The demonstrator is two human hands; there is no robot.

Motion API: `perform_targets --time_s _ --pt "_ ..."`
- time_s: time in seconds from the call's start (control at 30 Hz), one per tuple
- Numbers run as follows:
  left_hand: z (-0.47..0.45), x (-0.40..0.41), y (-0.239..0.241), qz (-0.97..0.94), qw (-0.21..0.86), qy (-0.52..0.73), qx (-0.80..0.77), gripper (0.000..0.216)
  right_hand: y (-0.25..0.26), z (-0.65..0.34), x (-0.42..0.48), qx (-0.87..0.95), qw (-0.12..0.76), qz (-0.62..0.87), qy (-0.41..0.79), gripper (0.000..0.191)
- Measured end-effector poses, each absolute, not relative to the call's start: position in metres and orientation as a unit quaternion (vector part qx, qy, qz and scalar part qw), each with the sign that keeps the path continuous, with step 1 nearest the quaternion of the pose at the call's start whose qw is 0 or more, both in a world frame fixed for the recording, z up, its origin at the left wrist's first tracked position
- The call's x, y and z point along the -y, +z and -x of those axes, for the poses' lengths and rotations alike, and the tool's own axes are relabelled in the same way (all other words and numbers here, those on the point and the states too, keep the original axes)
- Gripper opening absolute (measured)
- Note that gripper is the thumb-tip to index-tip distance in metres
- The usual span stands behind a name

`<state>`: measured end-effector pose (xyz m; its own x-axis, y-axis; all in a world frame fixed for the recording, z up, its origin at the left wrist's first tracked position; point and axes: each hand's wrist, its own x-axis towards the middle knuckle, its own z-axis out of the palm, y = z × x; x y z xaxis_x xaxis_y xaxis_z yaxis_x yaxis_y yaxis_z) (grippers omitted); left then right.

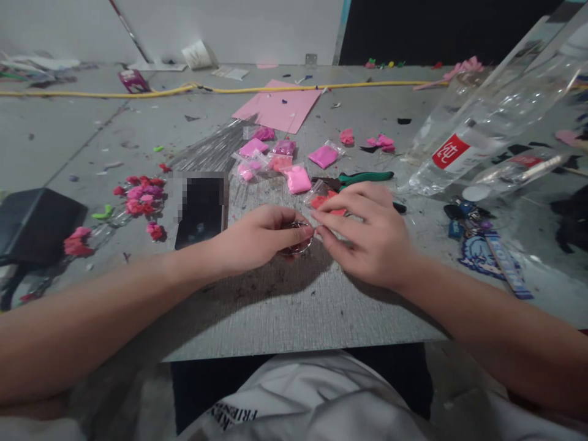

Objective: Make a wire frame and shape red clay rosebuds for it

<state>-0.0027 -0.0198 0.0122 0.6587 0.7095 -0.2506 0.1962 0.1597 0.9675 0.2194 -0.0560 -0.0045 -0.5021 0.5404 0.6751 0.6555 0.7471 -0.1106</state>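
My left hand (264, 236) pinches a thin ring of bent metal wire (301, 247) between thumb and fingers, above the grey table. Close against its thumb tip, the fingertips of my right hand (367, 229) are drawn together at the ring's right side; whatever sits between them is too small to make out. Partly behind the right hand lie green-handled pliers (367, 177) and a bag of red-orange clay-like material (319, 197). Just beyond are several small bags of pink material (298, 179). A dark phone (201, 211) lies left of my left hand.
A bundle of thin wires (211, 147) and a pink sheet (285, 104) lie farther back. Red and pink flower-like pieces (142, 196) and a black box (39, 223) are at left. Plastic bottles (459, 153) and a keychain (482, 257) occupy the right. A yellow cable (184, 89) crosses behind.
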Motion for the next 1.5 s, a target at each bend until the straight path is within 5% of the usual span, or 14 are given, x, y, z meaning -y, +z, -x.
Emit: perform_targets --time_s 0.27,0.63,0.93,1.13,1.5 --pt "0.001 0.02 0.011 -0.56 0.725 0.22 -0.337 0.019 -0.005 -0.222 0.048 0.862 0.387 0.326 -0.04 0.006" --pt "0.004 0.015 0.007 -0.656 0.652 0.195 -0.327 0.014 -0.005 -0.22 0.052 0.877 0.353 0.326 0.016 0.011" --pt "0.003 0.012 -0.005 -0.463 0.78 0.252 -0.337 0.012 -0.008 -0.222 0.046 0.867 0.405 0.29 -0.016 0.019" --pt "0.003 0.011 -0.006 -0.461 0.761 0.294 -0.348 0.025 -0.007 -0.223 0.046 0.862 0.407 0.301 -0.03 0.02" --pt "-0.002 0.015 -0.007 -0.539 0.707 0.319 -0.326 0.014 -0.008 -0.22 0.049 0.852 0.423 0.307 -0.009 0.015"
